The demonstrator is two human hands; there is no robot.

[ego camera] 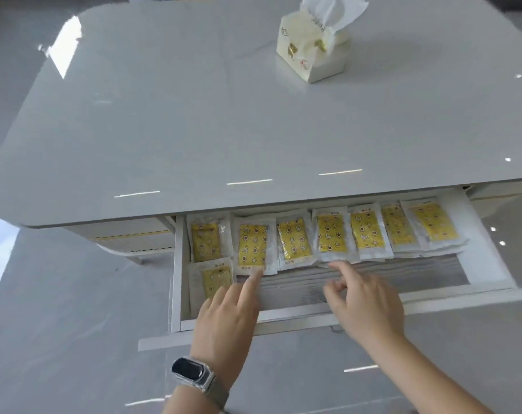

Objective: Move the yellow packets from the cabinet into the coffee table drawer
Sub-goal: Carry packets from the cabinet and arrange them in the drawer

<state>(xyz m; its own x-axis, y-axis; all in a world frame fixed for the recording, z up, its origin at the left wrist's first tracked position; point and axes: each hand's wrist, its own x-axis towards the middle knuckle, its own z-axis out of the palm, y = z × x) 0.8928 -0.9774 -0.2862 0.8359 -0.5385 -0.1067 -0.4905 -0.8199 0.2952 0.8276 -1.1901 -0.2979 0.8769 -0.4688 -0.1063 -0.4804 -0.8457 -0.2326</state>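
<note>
Your yellow packets (331, 233) are lying in the open coffee table drawer (490, 234), overlapped in a row along its back under the edge of the counter (224, 121), with one more packet (216, 282) at the front left corner. Your left hand (227, 318) holds nothing: its forefinger is stretched out to the lower edge of the second packet from the left, the other fingers loose. Your right hand (364, 303) also holds nothing, forefinger reaching to the lower edges of the middle packets, remaining fingers lightly curled. These look like thin, flat sachets with clear sealed borders around a yellow printed centre, so expect them to be very light, floppy and rather slippery against each other; a push on one will likely shift its neighbours. To move one, pinch the clear border at a free lower edge or corner, or slide it flat with a fingertip, rather than squeezing the yellow middle. A tissue box (313, 52) sits well apart on the counter.
</note>
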